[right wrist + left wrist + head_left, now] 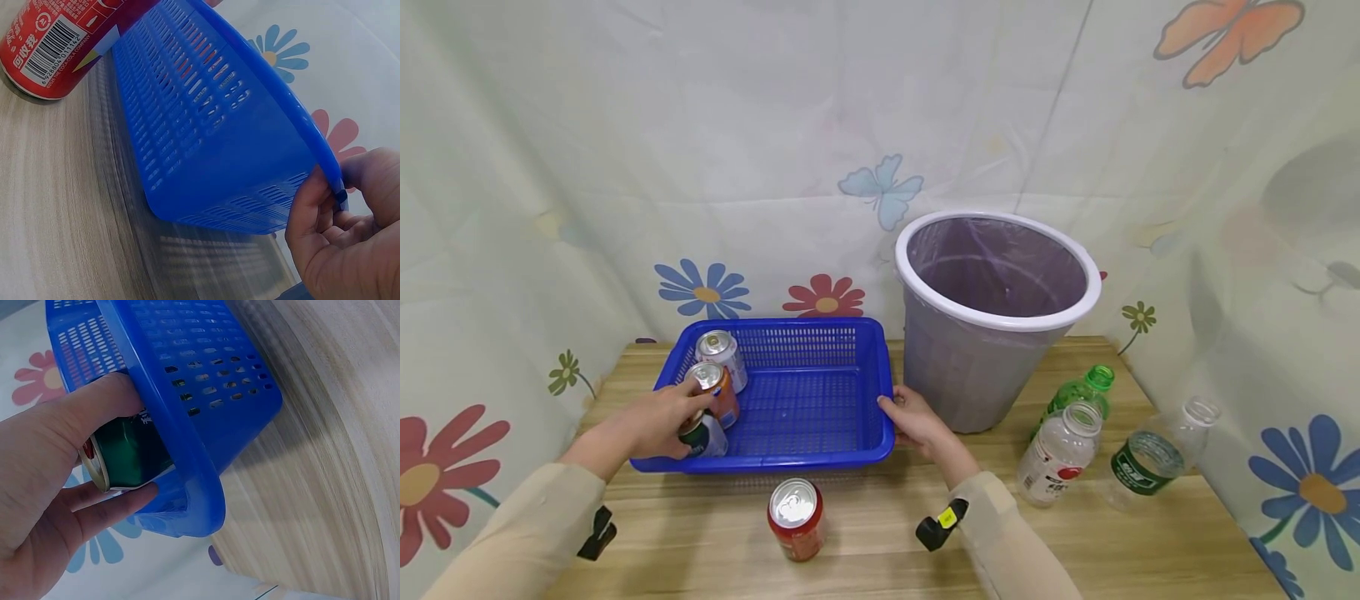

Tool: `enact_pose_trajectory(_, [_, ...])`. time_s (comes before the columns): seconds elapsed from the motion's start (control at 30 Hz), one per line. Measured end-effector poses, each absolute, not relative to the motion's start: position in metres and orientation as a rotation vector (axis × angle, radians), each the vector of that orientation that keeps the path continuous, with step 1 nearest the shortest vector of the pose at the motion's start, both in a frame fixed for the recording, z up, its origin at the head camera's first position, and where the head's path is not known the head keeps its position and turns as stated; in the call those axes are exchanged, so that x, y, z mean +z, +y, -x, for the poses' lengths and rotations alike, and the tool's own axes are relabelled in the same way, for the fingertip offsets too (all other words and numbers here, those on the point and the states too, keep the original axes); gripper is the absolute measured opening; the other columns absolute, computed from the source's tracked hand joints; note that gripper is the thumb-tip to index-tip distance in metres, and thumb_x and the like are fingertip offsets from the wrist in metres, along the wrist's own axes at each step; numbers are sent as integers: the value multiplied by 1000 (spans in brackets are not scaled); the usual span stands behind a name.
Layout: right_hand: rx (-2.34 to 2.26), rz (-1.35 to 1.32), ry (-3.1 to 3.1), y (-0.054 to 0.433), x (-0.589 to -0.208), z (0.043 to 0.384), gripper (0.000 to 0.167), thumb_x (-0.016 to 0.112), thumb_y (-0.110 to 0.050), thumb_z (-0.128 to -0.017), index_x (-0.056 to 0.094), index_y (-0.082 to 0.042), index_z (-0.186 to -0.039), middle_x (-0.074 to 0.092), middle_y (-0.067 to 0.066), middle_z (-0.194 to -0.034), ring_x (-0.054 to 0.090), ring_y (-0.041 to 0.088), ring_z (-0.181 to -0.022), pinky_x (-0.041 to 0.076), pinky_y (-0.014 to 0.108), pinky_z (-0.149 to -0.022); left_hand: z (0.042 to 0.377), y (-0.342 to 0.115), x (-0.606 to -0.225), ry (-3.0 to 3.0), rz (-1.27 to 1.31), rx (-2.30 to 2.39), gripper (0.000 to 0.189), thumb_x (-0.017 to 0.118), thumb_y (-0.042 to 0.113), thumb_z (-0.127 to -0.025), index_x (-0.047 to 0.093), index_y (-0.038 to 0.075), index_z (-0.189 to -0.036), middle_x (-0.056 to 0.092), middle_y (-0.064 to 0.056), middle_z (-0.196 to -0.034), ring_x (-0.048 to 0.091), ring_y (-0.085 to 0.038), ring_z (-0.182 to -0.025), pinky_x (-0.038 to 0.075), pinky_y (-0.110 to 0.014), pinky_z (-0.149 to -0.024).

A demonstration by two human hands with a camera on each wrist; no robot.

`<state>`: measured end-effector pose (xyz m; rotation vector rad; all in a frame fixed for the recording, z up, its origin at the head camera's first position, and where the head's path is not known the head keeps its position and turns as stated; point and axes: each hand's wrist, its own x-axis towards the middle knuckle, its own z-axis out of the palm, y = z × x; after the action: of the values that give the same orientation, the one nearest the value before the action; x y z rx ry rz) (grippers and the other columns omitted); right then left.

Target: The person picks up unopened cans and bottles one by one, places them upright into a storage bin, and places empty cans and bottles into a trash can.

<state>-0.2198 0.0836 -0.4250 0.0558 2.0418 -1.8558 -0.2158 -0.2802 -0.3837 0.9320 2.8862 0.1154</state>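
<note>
Blue basket (805, 408) left of centre. Left hand (658, 417) reaching from lower left, fingers curled round green can (702, 436); right hand (917, 421), lower centre, pinching rim (820, 460).

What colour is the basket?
The basket is bright blue; the head view shows it best.

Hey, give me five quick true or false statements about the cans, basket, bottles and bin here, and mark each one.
1. The right hand grips the rim of the blue basket. True.
2. The red can sits inside the blue basket. False: the red can stands on the table, outside the blue basket.
3. The left hand holds a dark green can. True.
4. Three bottles are on the table. True.
5. A lid covers the bin. False: the bin's top is open.
</note>
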Motion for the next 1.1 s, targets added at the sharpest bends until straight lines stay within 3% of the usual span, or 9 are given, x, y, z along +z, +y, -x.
enact_pose_trajectory(0.1, [-1855,-49,2049,84,-430,223,25,45,-13,-95,44,4,-113,63,10,-92,63,17,-73,53,26,-56,215,-279,-384,2884,-914,120,50,84,14,-59,60,12,-104,49,-10,-99,48,-16,-72,45,-28,-58])
enact_pose_trajectory(0.37, [-1863,-76,2064,85,-453,235,27,48,-18,-95,46,0,-114,62,22,-105,65,20,-74,53,28,-55,214,-277,-385,2905,-897,113,50,83,15,-60,62,12,-105,49,-10,-98,48,-15,-70,43,-28,-55])
enact_pose_trajectory(1.1, [-1861,-88,2069,85,-452,235,25,48,-18,-94,47,0,-112,61,24,-105,65,21,-73,53,29,-56,215,-277,-392,2962,-934,144,52,86,16,-57,64,11,-104,46,-11,-95,48,-13,-67,44,-28,-56])
